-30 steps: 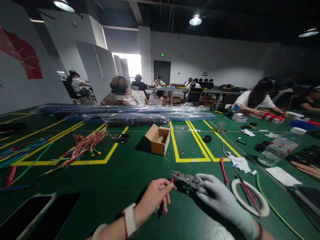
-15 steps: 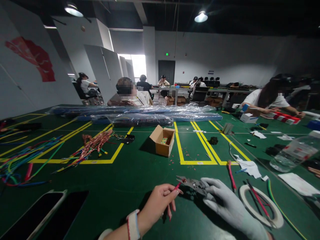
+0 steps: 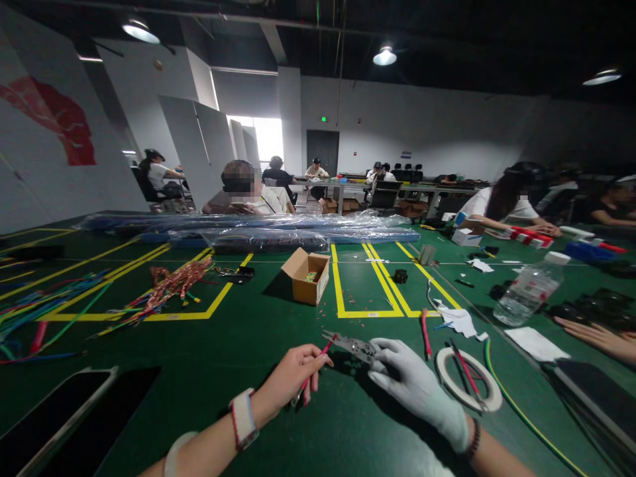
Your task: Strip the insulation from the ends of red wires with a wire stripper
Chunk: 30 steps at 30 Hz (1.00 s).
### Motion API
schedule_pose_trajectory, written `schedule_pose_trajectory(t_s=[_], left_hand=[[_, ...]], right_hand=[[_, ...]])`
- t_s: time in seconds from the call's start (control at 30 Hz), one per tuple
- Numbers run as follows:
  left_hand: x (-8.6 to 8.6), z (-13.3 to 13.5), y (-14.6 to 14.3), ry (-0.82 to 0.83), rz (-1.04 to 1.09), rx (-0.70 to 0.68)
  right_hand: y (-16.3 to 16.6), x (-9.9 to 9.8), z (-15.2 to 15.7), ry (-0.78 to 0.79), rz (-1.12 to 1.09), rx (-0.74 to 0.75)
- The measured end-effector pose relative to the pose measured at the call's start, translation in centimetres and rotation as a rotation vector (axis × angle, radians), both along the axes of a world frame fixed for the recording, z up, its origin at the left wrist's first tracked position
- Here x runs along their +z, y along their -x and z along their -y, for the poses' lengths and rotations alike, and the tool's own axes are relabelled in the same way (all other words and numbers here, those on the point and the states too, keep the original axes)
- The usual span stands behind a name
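Note:
Low over the green table, my bare left hand [image 3: 297, 371] pinches a short red wire [image 3: 326, 347] between thumb and fingers. The wire's lower part shows below the palm. My right hand [image 3: 410, 377], in a whitish glove, is closed around a flat metal wire stripper [image 3: 355, 347] with several holes in its blades. Its jaws point left and meet the upper end of the red wire. The stripper's handles are hidden inside the glove. Small red scraps lie on the table beyond the jaws.
An open cardboard box [image 3: 311, 291] stands ahead. Copper strands [image 3: 181, 281] and coloured wires [image 3: 50, 311] lie left. A tape roll [image 3: 444, 382], a water bottle [image 3: 529, 291] and another person's hand [image 3: 596, 339] are right. Plastic-wrapped bundles [image 3: 248, 237] cross the far side.
The view has shifted right and tilted up a little, so things sit further left. Both hands keep their hold, with the stripper still at the wire's end; more of the wire shows below my left hand.

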<state>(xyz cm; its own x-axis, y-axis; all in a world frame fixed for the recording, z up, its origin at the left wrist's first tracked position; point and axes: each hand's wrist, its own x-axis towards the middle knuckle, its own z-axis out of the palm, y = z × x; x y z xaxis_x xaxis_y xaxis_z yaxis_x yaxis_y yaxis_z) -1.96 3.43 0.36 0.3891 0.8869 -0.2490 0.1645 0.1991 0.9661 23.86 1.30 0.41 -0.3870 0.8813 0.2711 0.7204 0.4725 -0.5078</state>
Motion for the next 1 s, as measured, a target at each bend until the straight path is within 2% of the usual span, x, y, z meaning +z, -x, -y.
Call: schedule_pose_trajectory(t_s=[0.3, 0.57, 0.8, 0.9, 1.0], left_hand=[[-0.1, -0.1, 0.3, -0.007, 0.0, -0.06], [0.5, 0.3, 0.2, -0.01, -0.026, -0.06], [0.1, -0.1, 0.2, -0.019, 0.001, -0.089], [1.3, 0.6, 0.8, -0.067, 0.041, -0.028], [3.5, 2.7, 2.8, -0.209, -0.057, 0.08]], right_hand=[[-0.1, -0.3, -0.1, -0.016, 0.004, 0.002], [0.0, -0.3, -0.2, -0.03, 0.003, -0.009], [0.1, -0.5, -0.1, -0.02, 0.003, -0.028], [0.2, -0.6, -0.1, -0.017, -0.025, -0.038], [0.3, -0.5, -0.1, -0.017, -0.05, -0.044]])
